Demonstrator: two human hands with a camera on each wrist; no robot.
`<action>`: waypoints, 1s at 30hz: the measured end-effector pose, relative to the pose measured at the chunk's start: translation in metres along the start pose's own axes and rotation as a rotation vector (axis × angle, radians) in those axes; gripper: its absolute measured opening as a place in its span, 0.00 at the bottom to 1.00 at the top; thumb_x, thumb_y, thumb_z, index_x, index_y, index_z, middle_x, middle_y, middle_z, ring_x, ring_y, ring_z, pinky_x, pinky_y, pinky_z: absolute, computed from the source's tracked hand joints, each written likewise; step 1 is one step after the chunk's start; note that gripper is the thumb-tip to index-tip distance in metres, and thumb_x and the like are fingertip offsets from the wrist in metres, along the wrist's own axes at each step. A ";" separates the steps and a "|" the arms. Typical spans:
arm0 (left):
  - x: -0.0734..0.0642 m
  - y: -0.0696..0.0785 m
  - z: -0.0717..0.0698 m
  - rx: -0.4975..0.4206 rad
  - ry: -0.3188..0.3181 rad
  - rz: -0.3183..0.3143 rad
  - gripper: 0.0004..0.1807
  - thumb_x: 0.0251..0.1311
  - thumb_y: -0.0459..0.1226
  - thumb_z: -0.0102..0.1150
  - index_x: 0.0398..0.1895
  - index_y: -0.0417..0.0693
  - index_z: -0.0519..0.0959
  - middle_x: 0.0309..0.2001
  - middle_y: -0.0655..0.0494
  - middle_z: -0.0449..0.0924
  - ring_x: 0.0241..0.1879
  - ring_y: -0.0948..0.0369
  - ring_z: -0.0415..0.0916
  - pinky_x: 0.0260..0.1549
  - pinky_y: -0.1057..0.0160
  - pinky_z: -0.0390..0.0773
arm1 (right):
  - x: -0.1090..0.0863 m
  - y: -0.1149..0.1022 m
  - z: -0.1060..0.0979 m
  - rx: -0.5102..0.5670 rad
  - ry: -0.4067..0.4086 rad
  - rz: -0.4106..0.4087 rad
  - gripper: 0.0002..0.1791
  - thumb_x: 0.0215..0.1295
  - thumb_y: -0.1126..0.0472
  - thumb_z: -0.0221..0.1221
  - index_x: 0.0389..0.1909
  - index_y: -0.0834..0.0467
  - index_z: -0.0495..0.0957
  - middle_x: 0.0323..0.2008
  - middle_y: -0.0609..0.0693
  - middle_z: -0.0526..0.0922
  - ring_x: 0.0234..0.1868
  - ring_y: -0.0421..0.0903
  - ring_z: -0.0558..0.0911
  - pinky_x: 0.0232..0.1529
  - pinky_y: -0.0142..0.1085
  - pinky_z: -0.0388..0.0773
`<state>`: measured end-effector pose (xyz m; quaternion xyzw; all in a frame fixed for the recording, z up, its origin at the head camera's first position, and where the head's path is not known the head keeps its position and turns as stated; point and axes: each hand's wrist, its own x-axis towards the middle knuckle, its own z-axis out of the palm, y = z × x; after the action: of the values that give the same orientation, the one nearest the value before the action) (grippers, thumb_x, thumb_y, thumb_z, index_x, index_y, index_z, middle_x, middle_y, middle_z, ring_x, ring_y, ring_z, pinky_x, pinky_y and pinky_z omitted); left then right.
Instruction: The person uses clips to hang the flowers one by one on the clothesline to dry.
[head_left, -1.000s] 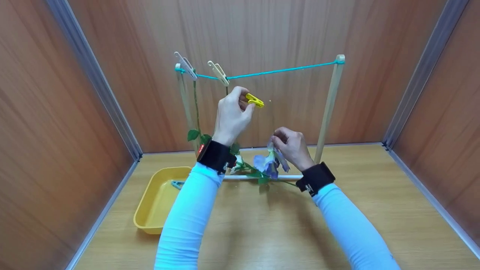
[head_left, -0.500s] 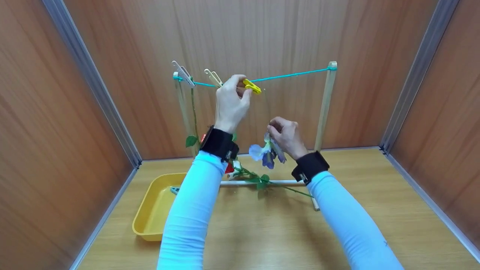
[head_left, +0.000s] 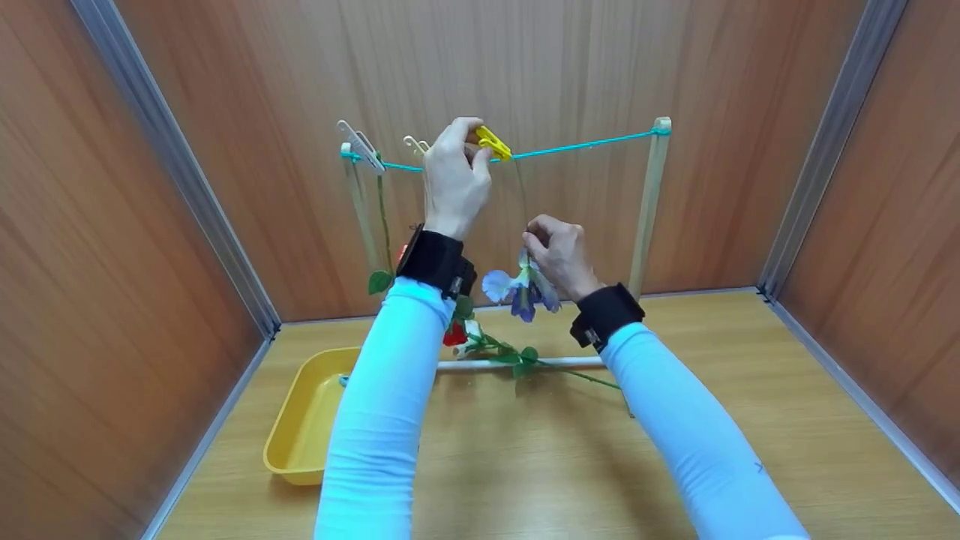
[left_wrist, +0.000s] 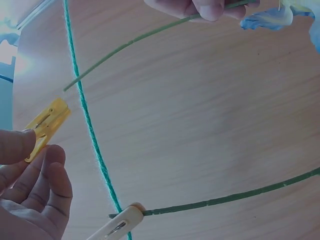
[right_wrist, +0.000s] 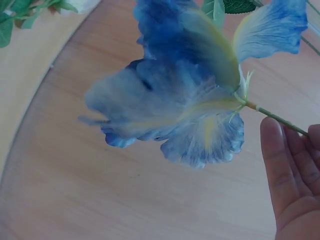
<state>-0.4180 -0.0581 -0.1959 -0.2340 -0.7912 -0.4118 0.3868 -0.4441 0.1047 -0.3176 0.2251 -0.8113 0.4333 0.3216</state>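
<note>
My left hand (head_left: pixel 457 176) pinches a yellow clothespin (head_left: pixel 493 143) by its handle end, close to the turquoise line (head_left: pixel 585 148). In the left wrist view the clothespin's tip points at the end of a green stem (left_wrist: pixel 125 46), which crosses the line; clip and stem look slightly apart. Lower down, my right hand (head_left: pixel 562 255) pinches that stem just above a blue-violet artificial flower (head_left: pixel 523 289), whose head hangs downward. A cream clothespin (left_wrist: pixel 120 223) grips another stem (left_wrist: pixel 210 202) on the line, partly hidden behind my left hand in the head view.
Two upright posts (head_left: pixel 649 210) carry the line. A pale clothespin (head_left: pixel 362 150) holds a rose stem (head_left: pixel 384 217) at the left. A white flower with a leafy stem (head_left: pixel 577 373) lies by the frame's base bar. The yellow tray (head_left: pixel 279 420) stands at the left.
Both hands have risen and shifted slightly left. The yellow clothespin has come up from below the line to its level, and the blue-violet flower has been lifted off the low bar area.
</note>
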 end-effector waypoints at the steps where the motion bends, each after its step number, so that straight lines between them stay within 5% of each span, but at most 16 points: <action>1: 0.001 0.000 0.001 0.003 -0.002 -0.001 0.16 0.71 0.27 0.58 0.60 0.33 0.77 0.52 0.42 0.83 0.42 0.53 0.81 0.42 0.65 0.78 | 0.001 -0.001 0.000 -0.004 0.007 -0.003 0.06 0.73 0.69 0.60 0.40 0.69 0.83 0.35 0.63 0.87 0.33 0.55 0.83 0.38 0.39 0.81; 14: 0.002 -0.005 0.007 -0.052 0.075 -0.041 0.13 0.68 0.24 0.59 0.54 0.33 0.79 0.50 0.42 0.84 0.44 0.51 0.83 0.46 0.64 0.81 | 0.006 -0.004 0.006 0.011 0.015 0.024 0.06 0.72 0.69 0.61 0.40 0.69 0.83 0.35 0.63 0.87 0.34 0.56 0.84 0.40 0.43 0.84; 21: 0.003 -0.002 0.009 -0.011 0.068 -0.034 0.09 0.65 0.23 0.62 0.48 0.32 0.81 0.45 0.42 0.86 0.42 0.52 0.83 0.43 0.63 0.80 | 0.007 -0.004 0.007 -0.006 0.040 -0.003 0.06 0.70 0.70 0.61 0.38 0.70 0.83 0.32 0.63 0.87 0.32 0.56 0.84 0.37 0.43 0.83; 30: 0.003 0.001 0.010 0.007 0.065 -0.112 0.07 0.65 0.24 0.62 0.45 0.34 0.83 0.42 0.43 0.88 0.41 0.53 0.85 0.43 0.62 0.82 | 0.008 -0.010 0.008 -0.034 0.018 0.029 0.06 0.71 0.70 0.60 0.39 0.70 0.83 0.35 0.64 0.87 0.34 0.58 0.86 0.40 0.46 0.85</action>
<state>-0.4233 -0.0487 -0.1963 -0.1744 -0.7915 -0.4374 0.3895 -0.4461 0.0921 -0.3093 0.2038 -0.8188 0.4262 0.3263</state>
